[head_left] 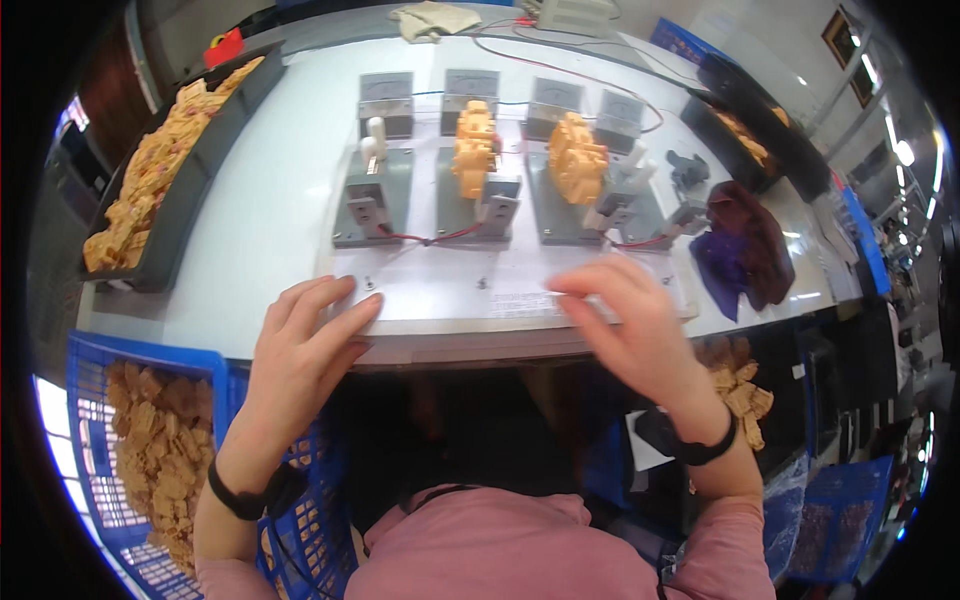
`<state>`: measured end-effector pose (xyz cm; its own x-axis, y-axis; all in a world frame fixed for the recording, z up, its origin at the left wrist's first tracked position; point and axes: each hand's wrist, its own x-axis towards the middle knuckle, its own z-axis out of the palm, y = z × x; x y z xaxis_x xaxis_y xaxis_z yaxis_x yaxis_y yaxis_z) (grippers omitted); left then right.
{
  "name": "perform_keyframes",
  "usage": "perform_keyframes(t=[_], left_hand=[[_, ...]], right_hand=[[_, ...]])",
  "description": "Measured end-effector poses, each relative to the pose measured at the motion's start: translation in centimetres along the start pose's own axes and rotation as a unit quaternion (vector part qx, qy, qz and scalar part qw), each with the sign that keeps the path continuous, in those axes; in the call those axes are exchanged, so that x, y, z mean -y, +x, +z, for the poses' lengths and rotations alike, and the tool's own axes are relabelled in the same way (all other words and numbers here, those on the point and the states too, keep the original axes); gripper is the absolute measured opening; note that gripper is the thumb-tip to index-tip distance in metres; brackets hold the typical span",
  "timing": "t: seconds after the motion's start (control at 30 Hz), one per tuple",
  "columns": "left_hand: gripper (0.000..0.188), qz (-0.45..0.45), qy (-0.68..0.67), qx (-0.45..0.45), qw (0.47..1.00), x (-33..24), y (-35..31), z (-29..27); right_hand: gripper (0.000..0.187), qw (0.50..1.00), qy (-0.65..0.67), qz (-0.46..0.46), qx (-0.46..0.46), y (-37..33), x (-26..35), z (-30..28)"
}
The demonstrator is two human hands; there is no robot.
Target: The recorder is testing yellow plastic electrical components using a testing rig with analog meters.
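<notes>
My left hand (312,330) is at the front edge of a white board (430,270), fingers spread and holding nothing. Its fingertips are close to a small toggle switch (369,284). Over the board's right front part is my right hand (632,325), slightly blurred, thumb and forefinger apart with nothing visible between them. A second toggle switch (482,283) lies between the hands. On the board stand several grey test fixtures (375,210) with meters behind them. One yellow plastic gear-motor part (474,150) sits on the second fixture, another yellow part (577,160) on the third.
A long dark tray (190,190) of yellow parts stands at left, a smaller dark tray (725,145) at right. A dark purple cloth (745,250) lies right of the board. Below the table's left edge is a blue crate (150,350) with more yellow parts.
</notes>
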<state>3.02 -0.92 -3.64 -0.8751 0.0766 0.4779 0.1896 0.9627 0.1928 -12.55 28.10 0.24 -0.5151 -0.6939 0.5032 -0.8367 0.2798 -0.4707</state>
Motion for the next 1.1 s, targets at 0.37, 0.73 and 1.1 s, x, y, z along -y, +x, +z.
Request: perform_keyframes(t=[0.37,0.73,1.1], left_hand=[[0.064,-0.06,0.005,0.061,0.996,-0.5,-0.7,0.7],[0.055,-0.053,0.022,0.072,0.996,0.0,-1.1,0.9],[0.053,-0.067,0.023,0.089,0.993,-0.1,-1.1,0.5]], right_hand=[[0.012,0.992,-0.039,-0.061,-0.1,2.2,-2.0,7.4],[0.008,0.993,-0.003,-0.01,-0.12,1.9,-1.7,8.1],[0.01,0.989,-0.039,-0.03,-0.142,1.8,-1.6,8.1]])
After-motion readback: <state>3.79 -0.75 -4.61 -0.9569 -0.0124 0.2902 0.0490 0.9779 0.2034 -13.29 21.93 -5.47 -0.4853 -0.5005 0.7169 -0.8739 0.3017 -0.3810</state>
